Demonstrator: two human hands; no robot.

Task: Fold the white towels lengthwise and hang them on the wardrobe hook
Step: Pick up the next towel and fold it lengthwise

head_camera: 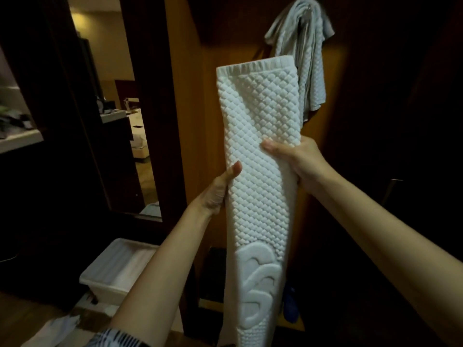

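A: What is the head view showing?

B: A white towel [258,156], folded into a long narrow strip, is standing upright in front of the wardrobe [370,96].

A: And the hands?

B: The left hand [216,190] is clasping its left edge, thumb pressing the front. The right hand [294,159] is gripping the right edge higher up.

A: Anything hanging?

B: Other towels [300,53] are draping from the hook [310,10] behind. A white bin [110,274] is sitting on the floor, lower left.

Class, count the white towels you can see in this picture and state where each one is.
2: one folded towel held upright in both hands, and towels on the hook, a bunch that may hide more than one.
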